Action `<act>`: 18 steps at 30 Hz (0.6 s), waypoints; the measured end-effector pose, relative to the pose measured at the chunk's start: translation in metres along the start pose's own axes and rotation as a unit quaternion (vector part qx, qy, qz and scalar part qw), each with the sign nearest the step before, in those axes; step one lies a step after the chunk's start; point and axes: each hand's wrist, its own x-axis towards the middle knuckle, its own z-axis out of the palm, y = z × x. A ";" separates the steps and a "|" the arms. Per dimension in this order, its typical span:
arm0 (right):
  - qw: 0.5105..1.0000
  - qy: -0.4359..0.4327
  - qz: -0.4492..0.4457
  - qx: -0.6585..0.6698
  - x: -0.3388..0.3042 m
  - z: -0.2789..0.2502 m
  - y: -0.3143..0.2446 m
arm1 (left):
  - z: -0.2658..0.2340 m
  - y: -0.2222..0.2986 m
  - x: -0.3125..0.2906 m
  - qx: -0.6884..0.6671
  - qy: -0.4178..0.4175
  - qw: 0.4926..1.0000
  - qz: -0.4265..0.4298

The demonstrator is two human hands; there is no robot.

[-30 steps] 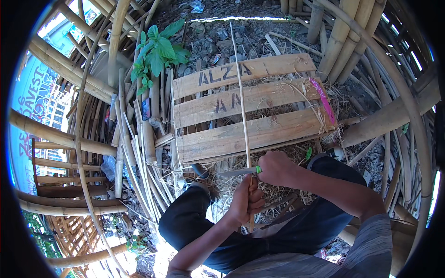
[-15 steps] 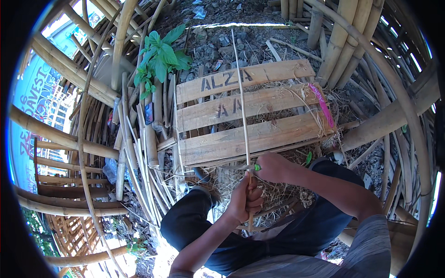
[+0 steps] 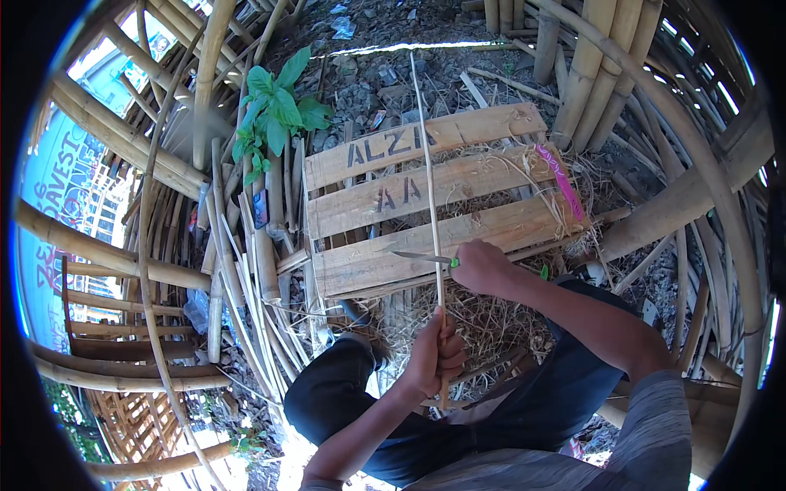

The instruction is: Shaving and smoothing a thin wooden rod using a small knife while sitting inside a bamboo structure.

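My left hand [image 3: 431, 358] is closed around the near part of a long thin bamboo strip [image 3: 433, 192], which points away from me over a slatted wooden crate [image 3: 377, 254]. In my right hand [image 3: 483, 268] is a knife [image 3: 422, 257] with a green handle, gripped in a fist. Its blade points left and crosses the strip over the crate's nearest slat; whether the edge touches the strip I cannot tell. Pale shavings [image 3: 499, 315] lie on the ground between my knees and the crate.
Bamboo poles [image 3: 115, 254] frame the left side, and more posts [image 3: 606, 74] stand at the back right. Split bamboo strips [image 3: 246, 286] are piled left of the crate. A leafy green plant [image 3: 274, 106] grows by the crate's far left corner. A pink strip [image 3: 559, 182] lies on the crate's right end.
My right hand has moved the knife away from me along the strip, from just above my left hand to over the crate's nearest slat. The left hand keeps its hold.
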 end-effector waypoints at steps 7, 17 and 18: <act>0.996 -0.062 -0.066 0.023 -0.015 0.011 -0.007 | -0.001 0.002 -0.001 -0.010 0.021 1.000 0.012; 0.991 0.043 -0.113 -0.049 -0.018 0.015 -0.013 | -0.014 0.010 -0.004 -0.031 -0.028 0.999 0.002; 0.991 0.046 -0.112 -0.049 -0.013 0.015 -0.007 | -0.013 0.009 -0.004 -0.026 -0.029 0.999 -0.004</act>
